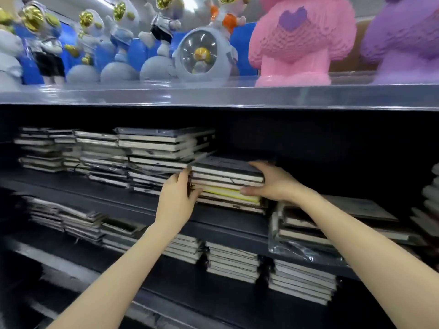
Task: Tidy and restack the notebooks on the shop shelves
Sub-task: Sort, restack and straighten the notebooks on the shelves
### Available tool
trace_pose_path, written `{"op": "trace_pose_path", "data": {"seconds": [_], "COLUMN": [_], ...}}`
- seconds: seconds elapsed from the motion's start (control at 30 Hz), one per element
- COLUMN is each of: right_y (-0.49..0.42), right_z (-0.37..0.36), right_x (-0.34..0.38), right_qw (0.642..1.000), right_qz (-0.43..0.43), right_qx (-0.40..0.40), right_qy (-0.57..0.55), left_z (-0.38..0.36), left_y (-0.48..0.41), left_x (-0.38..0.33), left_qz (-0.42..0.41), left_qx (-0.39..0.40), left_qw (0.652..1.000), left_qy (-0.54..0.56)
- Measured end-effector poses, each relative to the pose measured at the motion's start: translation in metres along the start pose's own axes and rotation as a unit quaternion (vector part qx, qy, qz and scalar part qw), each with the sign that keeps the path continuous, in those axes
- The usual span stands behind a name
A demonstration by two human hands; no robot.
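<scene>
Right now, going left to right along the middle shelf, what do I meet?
A row of notebook stacks → left hand → stack with a yellow notebook → right hand.

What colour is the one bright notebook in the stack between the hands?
The notebook is yellow; the head view shows it.

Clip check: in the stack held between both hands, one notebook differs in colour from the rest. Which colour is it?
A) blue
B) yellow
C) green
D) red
B: the stack gripped by the left hand and right hand shows a yellow notebook near its bottom.
</scene>
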State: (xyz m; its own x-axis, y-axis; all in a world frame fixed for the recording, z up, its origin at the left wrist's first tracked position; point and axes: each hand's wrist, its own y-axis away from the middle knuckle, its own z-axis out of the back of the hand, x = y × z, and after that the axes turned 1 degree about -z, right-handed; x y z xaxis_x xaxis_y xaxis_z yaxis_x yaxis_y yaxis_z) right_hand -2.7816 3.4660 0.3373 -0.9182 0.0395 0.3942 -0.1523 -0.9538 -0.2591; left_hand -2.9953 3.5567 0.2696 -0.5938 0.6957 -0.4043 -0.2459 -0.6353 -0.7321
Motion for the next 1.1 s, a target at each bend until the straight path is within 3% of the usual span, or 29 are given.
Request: {"op": "trace_pose_path", "data": {"seconds": [0.23, 0.67, 0.9, 0.97, 1.1], "right_y": [-0.012, 0.004, 0.058, 0.064, 0.07], "right_z": [-0.011, -0.017, -0.01, -0.005, 0.005], "right_x": [0.006, 0.024, 0.041, 0.043, 0.045], "right_qw": [0.998, 0.993, 0.993, 0.995, 0.999], "right_qz": [-0.017, -0.044, 0.004, -0.002, -0.023], "right_qx": [-0.028, -0.069, -0.104, -0.084, -0.031], "right_qy": [0.059, 0.082, 0.057, 0.044, -0.019], "left_z": [-0.015, 0.002, 0.042, 0.048, 0.054], "left_y": [-0.007, -0.001, 0.025, 0.011, -0.016], "left_x": [0.017, 0.01, 0.01, 0.011, -0.003], "left_qz": [-0.083, 0.004, 0.028, 0.094, 0.217], "left_qx": [-0.01, 0.025, -0.027, 0.036, 0.182], "left_qw": [0.996, 0.975, 0.951, 0.946, 0.899], "left_qy": [-0.015, 0.219, 0.307, 0.309, 0.334]}}
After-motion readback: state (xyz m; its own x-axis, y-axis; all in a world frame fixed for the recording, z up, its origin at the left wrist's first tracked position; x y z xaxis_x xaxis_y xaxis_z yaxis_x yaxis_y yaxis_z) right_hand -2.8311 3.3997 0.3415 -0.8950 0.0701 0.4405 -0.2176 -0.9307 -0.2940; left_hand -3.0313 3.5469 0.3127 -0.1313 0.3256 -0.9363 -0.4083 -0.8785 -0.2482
